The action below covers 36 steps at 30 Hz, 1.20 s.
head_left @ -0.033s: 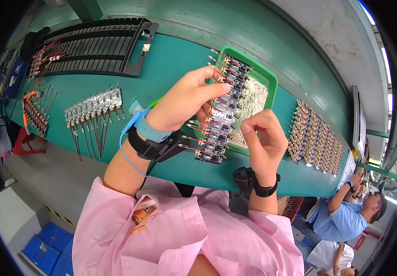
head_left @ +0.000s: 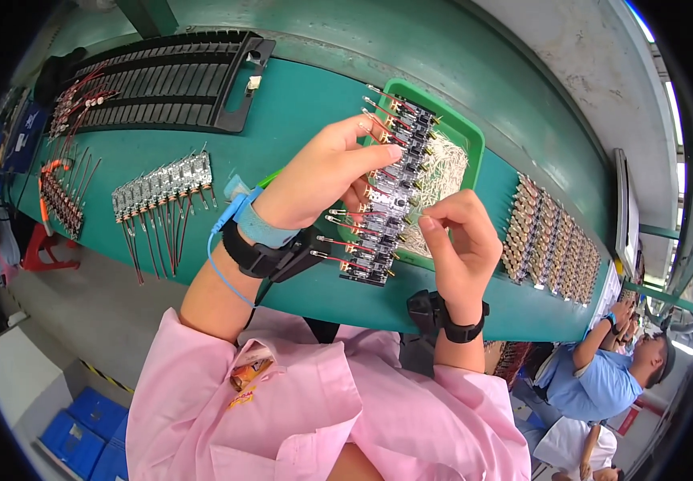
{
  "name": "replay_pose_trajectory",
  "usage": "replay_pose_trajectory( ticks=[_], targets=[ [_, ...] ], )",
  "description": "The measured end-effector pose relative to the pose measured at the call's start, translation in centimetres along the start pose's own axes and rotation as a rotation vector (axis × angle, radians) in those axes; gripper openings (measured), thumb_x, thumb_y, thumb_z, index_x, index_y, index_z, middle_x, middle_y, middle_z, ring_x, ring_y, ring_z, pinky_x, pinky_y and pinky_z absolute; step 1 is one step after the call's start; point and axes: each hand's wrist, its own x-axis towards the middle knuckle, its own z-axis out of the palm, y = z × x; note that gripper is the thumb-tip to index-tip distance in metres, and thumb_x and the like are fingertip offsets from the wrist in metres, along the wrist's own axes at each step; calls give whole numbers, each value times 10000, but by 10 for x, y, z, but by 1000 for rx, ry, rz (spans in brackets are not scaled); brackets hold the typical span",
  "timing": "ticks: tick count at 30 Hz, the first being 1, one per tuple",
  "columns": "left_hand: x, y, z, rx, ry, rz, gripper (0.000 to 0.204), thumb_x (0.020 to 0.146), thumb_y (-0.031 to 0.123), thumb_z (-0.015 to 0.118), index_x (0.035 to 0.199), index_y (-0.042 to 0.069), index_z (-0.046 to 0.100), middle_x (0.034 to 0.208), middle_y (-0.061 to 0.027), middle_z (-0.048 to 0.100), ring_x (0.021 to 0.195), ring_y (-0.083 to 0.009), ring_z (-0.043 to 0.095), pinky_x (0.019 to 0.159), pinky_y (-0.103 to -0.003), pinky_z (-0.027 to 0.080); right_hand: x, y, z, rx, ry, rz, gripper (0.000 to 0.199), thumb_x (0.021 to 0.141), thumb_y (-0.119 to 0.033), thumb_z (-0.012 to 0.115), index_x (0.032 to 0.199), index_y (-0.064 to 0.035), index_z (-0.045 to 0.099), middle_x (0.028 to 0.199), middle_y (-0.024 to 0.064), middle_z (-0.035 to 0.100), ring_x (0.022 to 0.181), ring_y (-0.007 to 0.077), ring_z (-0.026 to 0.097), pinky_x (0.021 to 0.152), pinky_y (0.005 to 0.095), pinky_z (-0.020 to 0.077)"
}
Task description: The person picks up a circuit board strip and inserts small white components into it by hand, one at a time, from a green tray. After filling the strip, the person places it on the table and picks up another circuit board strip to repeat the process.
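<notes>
My left hand [head_left: 322,172] is closed on a long dark strip of joined circuit boards [head_left: 380,232], its thumb lying across the strip's upper half. Red wires with small clear tips stick out along the strip's left side, and short brass-coloured pins along its right. Just right of the strip, my right hand [head_left: 468,252] holds thumb and forefinger in a pinch; anything between them is too small to make out. Partly beneath the strip sits a green tray [head_left: 479,136] filled with thin whitish pieces [head_left: 449,164].
A black slotted rack [head_left: 178,80] lies at the back left. Nearer are wired silver board strips [head_left: 162,188] and a darker wired bundle [head_left: 63,204]. Rows of brass-coloured parts [head_left: 551,240] lie on the green table [head_left: 298,104] at right. A blue cord [head_left: 222,264] runs from my left wrist.
</notes>
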Motion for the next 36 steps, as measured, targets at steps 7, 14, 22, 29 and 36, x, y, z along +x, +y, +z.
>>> replay_pose_trajectory(
  ticks=[7,14,22,29,36],
  targets=[
    [-1,0,-1,23,-5,-17,219,857,189,536,1038,68,514,759,27,568,521,-13,514,384,-144,406,-1,0,-1,-12,-9,-20,95,712,96,577,777,29,561,755,64,525,694,134,477,600,229,373],
    [0,2,-1,-2,11,17,246,829,244,575,947,46,491,644,8,485,465,-54,494,375,-188,411,-4,-1,-1,-5,-57,-49,99,701,91,584,768,23,560,746,67,539,686,151,479,591,249,362],
    [0,-1,-3,4,9,-17,212,864,182,521,1045,73,504,723,21,574,491,-18,514,368,-150,402,-3,-3,0,-27,-60,-42,95,701,85,592,758,16,559,744,65,549,678,153,479,584,254,362],
    [0,2,-1,0,-7,-6,217,839,242,560,930,58,488,697,12,523,475,-54,505,378,-183,409,-2,-2,1,-27,-69,-55,93,700,84,596,751,15,562,737,59,549,672,151,479,581,251,363],
    [-1,3,0,2,-12,1,218,837,245,563,928,60,489,703,12,523,485,-50,508,381,-181,409,-2,-2,1,-51,-74,-44,97,694,87,600,747,16,562,731,62,550,668,151,479,575,248,368]
  ],
)
